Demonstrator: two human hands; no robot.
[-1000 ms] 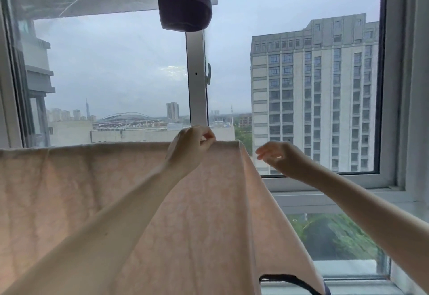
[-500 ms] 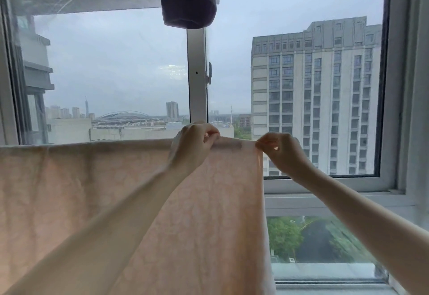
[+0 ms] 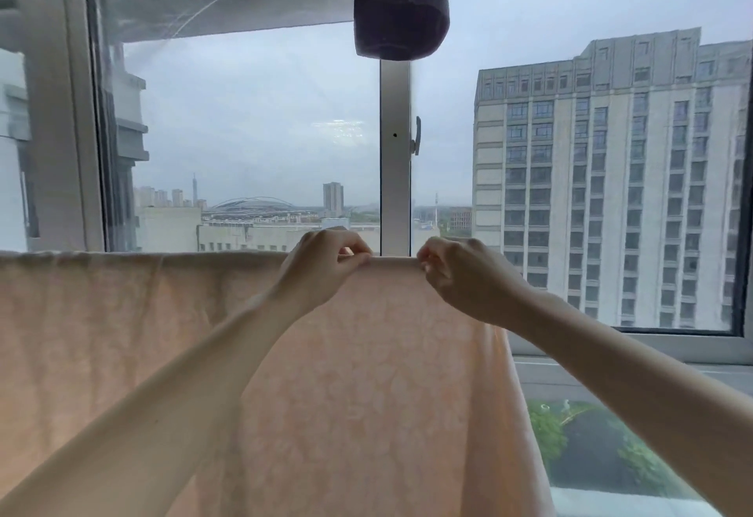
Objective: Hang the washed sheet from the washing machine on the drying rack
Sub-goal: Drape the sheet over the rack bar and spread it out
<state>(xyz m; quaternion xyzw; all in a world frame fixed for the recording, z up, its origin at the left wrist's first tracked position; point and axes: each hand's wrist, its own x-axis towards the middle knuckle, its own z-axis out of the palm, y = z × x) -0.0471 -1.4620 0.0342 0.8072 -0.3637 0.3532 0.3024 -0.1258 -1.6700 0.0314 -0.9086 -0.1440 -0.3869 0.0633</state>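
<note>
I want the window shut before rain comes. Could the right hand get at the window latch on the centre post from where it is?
Probably yes. The right hand pinches the sheet top edge just below the latch; only open air lies between, though it must let go first.

A high-rise home's laundry spot: a sheet [image 3: 366,394] hangs before a sliding window [image 3: 394,158], dark clothing [image 3: 401,3] overhead, an apartment block [image 3: 611,174] and city skyline outside.
</note>
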